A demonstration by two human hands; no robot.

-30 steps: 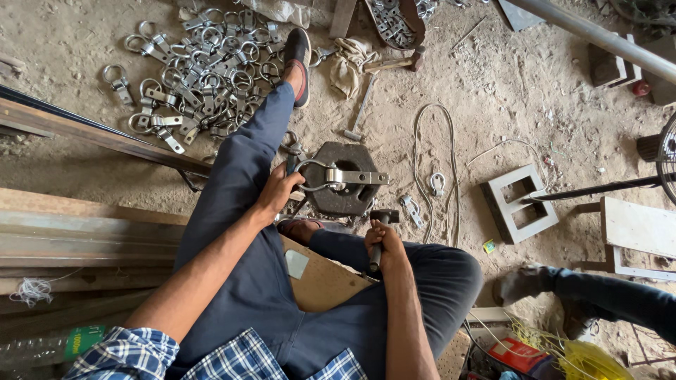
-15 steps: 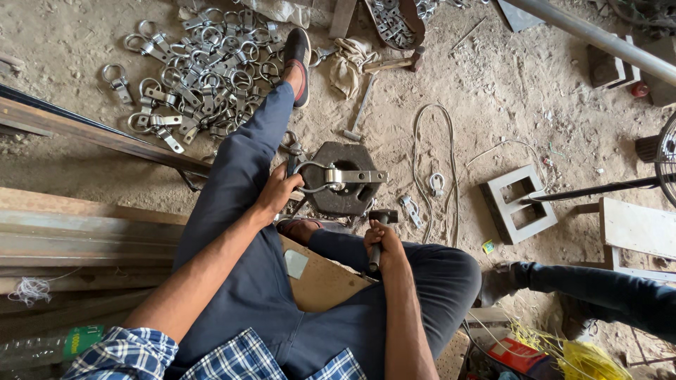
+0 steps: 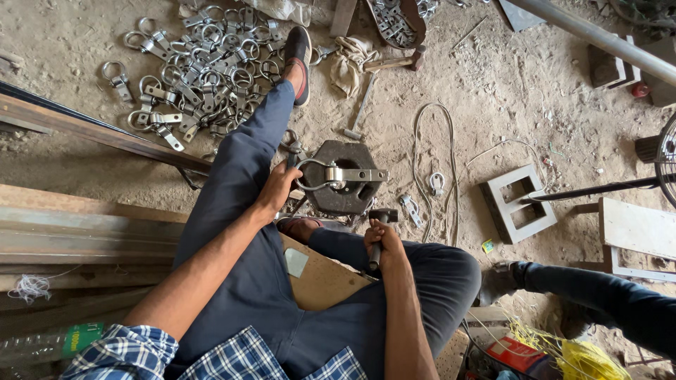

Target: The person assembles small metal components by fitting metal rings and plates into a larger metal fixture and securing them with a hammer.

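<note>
Your working room is tight: bare dirt floor [image 3: 493, 105] opens only toward 1 o'clock, with the pile of metal clamps [image 3: 197, 63] at 11 and stacked beams [image 3: 84, 225] at 9. Your left hand [image 3: 276, 191] reaches forward, arm nearly straight, fingers closed on the ring clamp [image 3: 331, 174] lying on the dark hexagonal block [image 3: 345, 190] at 12. Your right hand [image 3: 384, 243] rests on your knee, fist wrapped around the hammer [image 3: 380, 229], head up, just below the block.
</note>
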